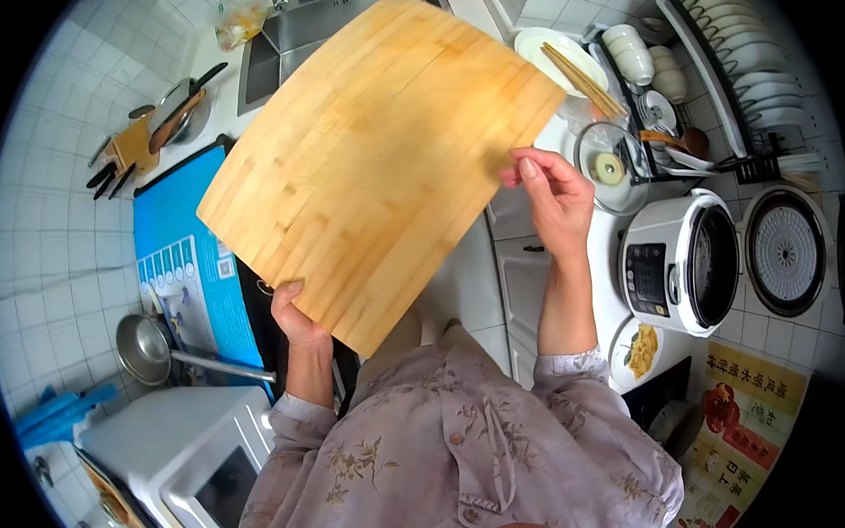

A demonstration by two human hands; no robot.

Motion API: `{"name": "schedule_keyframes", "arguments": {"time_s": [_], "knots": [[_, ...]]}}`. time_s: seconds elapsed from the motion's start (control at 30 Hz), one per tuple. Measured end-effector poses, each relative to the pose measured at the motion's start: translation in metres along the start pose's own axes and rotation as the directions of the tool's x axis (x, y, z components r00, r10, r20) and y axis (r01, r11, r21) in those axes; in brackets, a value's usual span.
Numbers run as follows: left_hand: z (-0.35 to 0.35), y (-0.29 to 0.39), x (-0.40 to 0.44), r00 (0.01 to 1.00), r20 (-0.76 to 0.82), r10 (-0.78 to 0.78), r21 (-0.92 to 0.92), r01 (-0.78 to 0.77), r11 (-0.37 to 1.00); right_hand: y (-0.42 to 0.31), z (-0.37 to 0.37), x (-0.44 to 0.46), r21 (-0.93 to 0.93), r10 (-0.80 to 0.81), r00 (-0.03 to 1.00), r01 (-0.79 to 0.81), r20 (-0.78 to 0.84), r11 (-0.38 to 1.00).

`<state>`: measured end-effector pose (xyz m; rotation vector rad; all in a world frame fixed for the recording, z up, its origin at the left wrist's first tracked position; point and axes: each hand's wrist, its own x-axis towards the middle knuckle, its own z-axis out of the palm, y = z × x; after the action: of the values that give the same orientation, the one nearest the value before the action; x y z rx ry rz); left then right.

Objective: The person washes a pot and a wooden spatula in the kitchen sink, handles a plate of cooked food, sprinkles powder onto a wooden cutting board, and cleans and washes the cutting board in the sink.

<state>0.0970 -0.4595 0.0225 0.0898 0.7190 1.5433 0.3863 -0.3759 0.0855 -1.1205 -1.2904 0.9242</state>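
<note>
A large bamboo cutting board (382, 163) is held up and tilted in front of me, its broad face toward the camera. My left hand (300, 315) grips its lower left corner, the thumb on the face and the other fingers hidden behind. Beside the right edge is my right hand (557, 203), thumb and fingertips drawn together in a pinch. Those fingertips overlap the edge in view; whether they touch the board, or hold anything small, cannot be made out.
Behind the board is a steel sink (289, 45). On the right counter are a plate with chopsticks (579, 77), a glass lid (615, 169), an open rice cooker (678, 264) and a food plate (638, 351). At left are a knife block (132, 153) and saucepan (146, 348).
</note>
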Motion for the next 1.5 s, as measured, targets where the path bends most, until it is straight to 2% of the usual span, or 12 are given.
{"name": "schedule_keyframes", "arguments": {"time_s": [0.1, 0.4, 0.7, 0.73, 0.83, 0.93, 1.0, 1.07, 1.13, 1.27, 1.33, 1.5], "knots": [[-0.005, -0.022, -0.038, 0.999, 0.042, -0.006, -0.010, 0.007, 1.000, -0.011, -0.018, -0.035, 0.070, -0.033, 0.999, 0.035, -0.032, 0.997], [-0.013, -0.071, -0.150, 0.994, -0.028, -0.109, 0.038, 0.110, 0.993, -0.053, -0.072, -0.149, 0.023, -0.080, 0.994, 0.082, -0.073, 0.996], [-0.048, -0.081, -0.237, 0.989, -0.018, -0.146, 0.126, 0.147, 0.981, -0.080, -0.122, -0.263, 0.016, -0.165, 0.947, 0.176, -0.277, 0.984], [-0.055, -0.080, -0.246, 0.987, -0.008, -0.160, 0.134, 0.159, 0.978, -0.084, -0.121, -0.279, -0.064, -0.172, 0.936, 0.160, -0.306, 0.985], [-0.077, -0.081, -0.276, 0.983, 0.020, -0.180, 0.119, 0.177, 0.977, -0.091, -0.124, -0.324, -0.089, -0.174, 0.928, 0.153, -0.329, 0.984], [-0.100, -0.077, -0.311, 0.978, -0.035, -0.205, 0.136, 0.208, 0.969, -0.104, -0.120, -0.369, -0.037, -0.102, 0.922, 0.095, -0.374, 0.995], [-0.115, -0.077, -0.333, 0.981, -0.079, -0.176, 0.192, 0.188, 0.963, -0.109, -0.132, -0.400, -0.177, -0.112, 0.950, 0.061, -0.293, 0.982], [-0.124, -0.079, -0.356, 0.981, -0.071, -0.180, 0.192, 0.190, 0.963, -0.123, -0.143, -0.425, -0.141, -0.124, 0.946, 0.084, -0.299, 0.986], [-0.136, -0.081, -0.382, 0.980, -0.071, -0.184, 0.194, 0.194, 0.962, -0.139, -0.156, -0.448, -0.254, -0.119, 0.964, 0.057, -0.237, 0.966], [-0.158, -0.088, -0.439, 0.977, -0.035, -0.212, 0.175, 0.214, 0.961, -0.159, -0.172, -0.495, -0.261, -0.167, 0.960, 0.105, -0.226, 0.960], [-0.165, -0.093, -0.469, 0.983, -0.012, -0.185, 0.204, 0.183, 0.962, -0.164, -0.181, -0.522, -0.240, -0.124, 0.969, 0.071, -0.215, 0.968], [-0.188, -0.097, -0.537, 0.968, 0.018, -0.249, 0.194, 0.241, 0.951, -0.185, -0.219, -0.603, -0.178, -0.142, 0.937, 0.088, -0.318, 0.980]]}}
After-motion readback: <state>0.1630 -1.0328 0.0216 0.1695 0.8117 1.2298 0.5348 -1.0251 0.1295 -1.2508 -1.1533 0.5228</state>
